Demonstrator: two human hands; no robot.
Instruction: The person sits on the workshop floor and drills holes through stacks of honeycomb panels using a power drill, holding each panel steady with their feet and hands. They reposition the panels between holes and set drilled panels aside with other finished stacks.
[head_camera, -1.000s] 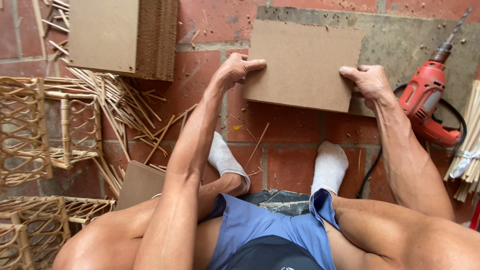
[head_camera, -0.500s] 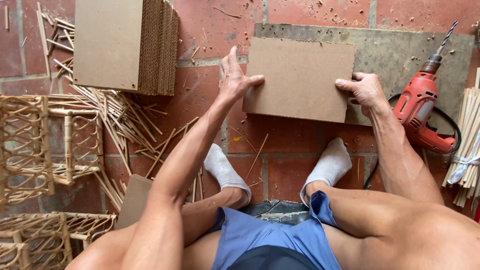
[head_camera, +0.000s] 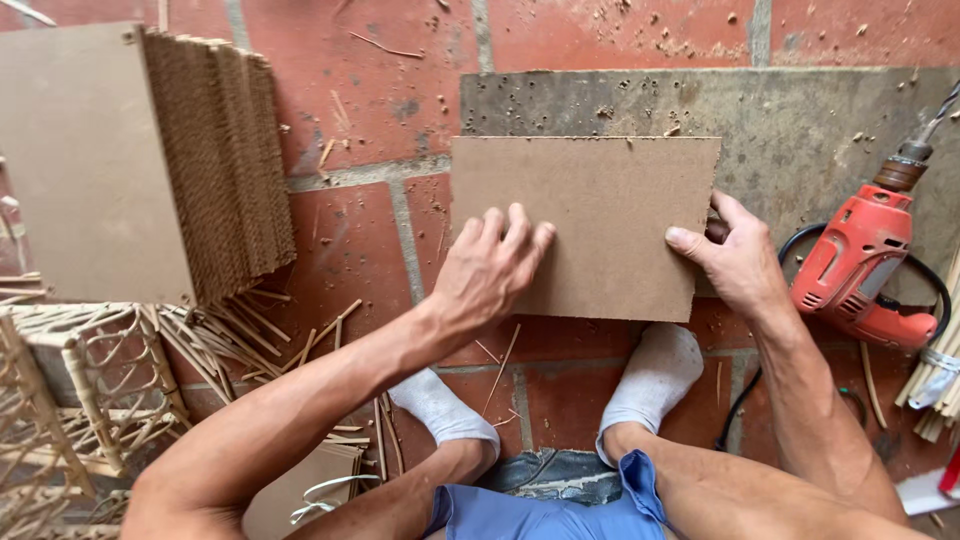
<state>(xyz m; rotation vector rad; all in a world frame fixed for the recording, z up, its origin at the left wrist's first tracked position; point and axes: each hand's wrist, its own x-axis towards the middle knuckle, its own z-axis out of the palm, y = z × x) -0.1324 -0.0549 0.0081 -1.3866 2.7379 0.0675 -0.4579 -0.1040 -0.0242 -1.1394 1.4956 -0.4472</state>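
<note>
I see the brown fibreboard panel (head_camera: 585, 225) lying flat on the red brick floor (head_camera: 340, 240), partly over a grey slab (head_camera: 820, 120), just ahead of the 2 white-socked feet (head_camera: 650, 375). My left hand (head_camera: 490, 270) lies palm-down with fingers spread on its lower left corner, pressing rather than gripping, which I judge pins it to the floor, while my right hand (head_camera: 740, 260) pinches the right edge, thumb on top and fingers tucked under, apparently to keep it square. A stack of like panels (head_camera: 150, 160) stands well apart at left, and a red power drill (head_camera: 860, 265) lies just beside the right hand.
</note>
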